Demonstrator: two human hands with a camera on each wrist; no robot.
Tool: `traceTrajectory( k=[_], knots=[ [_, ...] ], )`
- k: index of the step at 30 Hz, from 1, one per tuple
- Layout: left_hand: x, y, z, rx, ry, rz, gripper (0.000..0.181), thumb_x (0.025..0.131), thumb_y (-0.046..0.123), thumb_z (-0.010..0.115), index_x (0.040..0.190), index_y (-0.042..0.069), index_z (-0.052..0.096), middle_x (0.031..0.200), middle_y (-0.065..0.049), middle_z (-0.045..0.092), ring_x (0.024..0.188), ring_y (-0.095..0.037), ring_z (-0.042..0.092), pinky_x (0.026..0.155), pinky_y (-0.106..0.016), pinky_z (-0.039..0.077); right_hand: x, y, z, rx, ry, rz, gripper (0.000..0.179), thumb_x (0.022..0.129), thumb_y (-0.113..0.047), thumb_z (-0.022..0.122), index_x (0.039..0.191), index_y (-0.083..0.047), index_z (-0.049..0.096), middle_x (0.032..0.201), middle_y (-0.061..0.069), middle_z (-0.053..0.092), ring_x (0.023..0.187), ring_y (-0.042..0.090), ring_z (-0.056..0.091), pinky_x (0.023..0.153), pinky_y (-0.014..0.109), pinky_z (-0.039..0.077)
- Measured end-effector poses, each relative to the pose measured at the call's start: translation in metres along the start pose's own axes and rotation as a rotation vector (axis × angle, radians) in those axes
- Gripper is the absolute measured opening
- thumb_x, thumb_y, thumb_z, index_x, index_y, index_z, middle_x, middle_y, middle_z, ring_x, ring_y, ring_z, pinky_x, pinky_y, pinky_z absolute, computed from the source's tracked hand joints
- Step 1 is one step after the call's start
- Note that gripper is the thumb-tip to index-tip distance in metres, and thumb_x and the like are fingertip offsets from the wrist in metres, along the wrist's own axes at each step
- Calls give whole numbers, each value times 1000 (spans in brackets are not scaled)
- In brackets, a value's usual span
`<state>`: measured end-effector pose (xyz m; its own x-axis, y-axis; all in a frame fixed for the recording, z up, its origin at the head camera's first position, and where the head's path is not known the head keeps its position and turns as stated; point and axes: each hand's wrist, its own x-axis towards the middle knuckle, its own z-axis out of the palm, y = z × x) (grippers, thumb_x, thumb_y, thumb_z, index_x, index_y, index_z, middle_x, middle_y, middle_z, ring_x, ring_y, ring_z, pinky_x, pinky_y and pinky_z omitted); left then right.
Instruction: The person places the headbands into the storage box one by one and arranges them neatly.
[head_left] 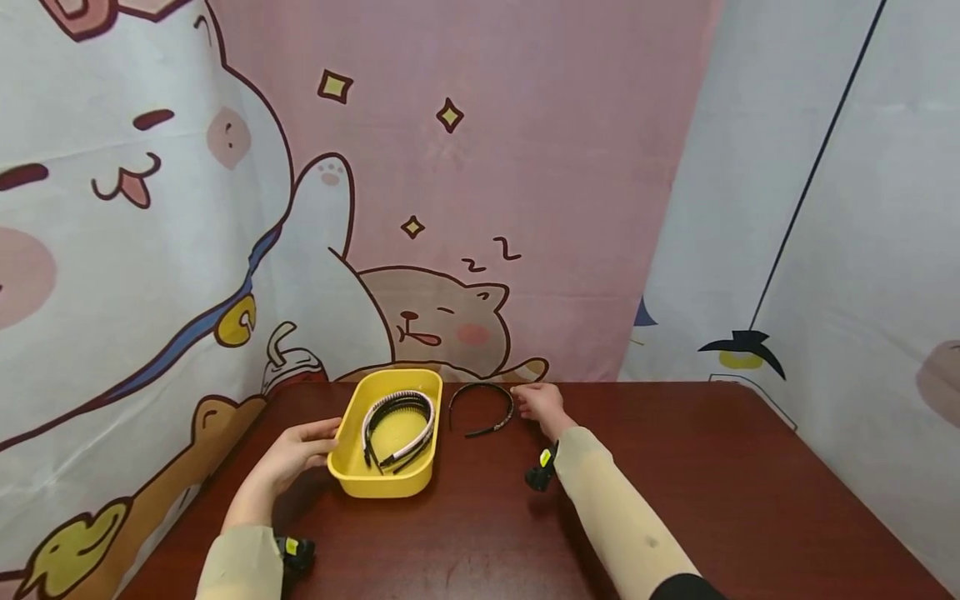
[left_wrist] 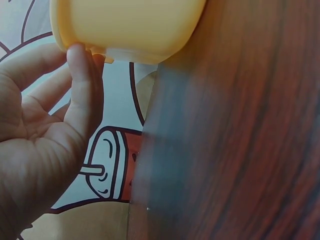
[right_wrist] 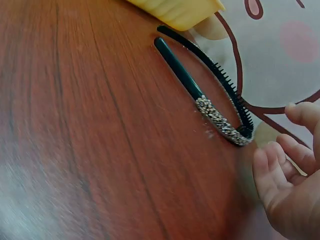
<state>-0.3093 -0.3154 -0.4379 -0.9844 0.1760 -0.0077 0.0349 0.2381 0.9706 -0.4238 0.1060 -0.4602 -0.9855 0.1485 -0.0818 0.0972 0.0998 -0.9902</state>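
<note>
A yellow plastic basket [head_left: 352,477] stands on the table's left part. Inside lie several headbands [head_left: 429,410], black ones and a pale one, nested together. My left hand [head_left: 298,454] pinches the basket's left rim, its fingertips meeting at the edge in the left wrist view. Right of the basket, a black headband [head_left: 486,431] rests on the tabletop. Its band carries glittering stones [right_wrist: 220,121] along one side and small comb teeth inside. Beside the curved end of that headband is my right hand [head_left: 542,407], fingers loosely bent and holding nothing, a small gap between them.
The reddish-brown wooden table [head_left: 712,492] reaches back to a cartoon-printed cloth [head_left: 570,208] hung behind it. More printed cloth hangs along the left and right sides. Each wrist wears a small black camera [head_left: 542,471].
</note>
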Motion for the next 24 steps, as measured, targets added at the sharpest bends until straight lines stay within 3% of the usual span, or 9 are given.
traceTrajectory(
  k=[4,10,20,24],
  knots=[
    [0,-2,0,-4,20,-15,55,94,6,60,143,-10,39,132,-28,51,103,-27,62,80,-32,54,-1,7,2,76,-21,26,33,87,-16,71,110,7,65,87,12,62,67,19,62,65,33,56],
    [0,-2,2,-26,17,-4,54,95,4,58,143,-9,38,132,-29,50,104,-27,62,81,-32,54,-2,11,4,65,-9,6,37,86,-19,74,112,5,66,90,11,65,68,19,62,66,33,56],
    [0,3,1,-41,-9,5,56,96,5,58,144,-11,34,136,-32,46,103,-23,63,82,-34,54,0,20,7,-162,27,-80,47,80,-19,79,118,4,65,107,21,67,66,17,68,65,30,56],
    [0,2,1,-32,-1,4,55,96,4,58,144,-11,35,135,-32,47,102,-23,63,82,-34,54,-1,19,7,-191,31,-82,47,79,-19,80,117,4,65,109,23,65,66,19,69,65,32,56]
  ],
)
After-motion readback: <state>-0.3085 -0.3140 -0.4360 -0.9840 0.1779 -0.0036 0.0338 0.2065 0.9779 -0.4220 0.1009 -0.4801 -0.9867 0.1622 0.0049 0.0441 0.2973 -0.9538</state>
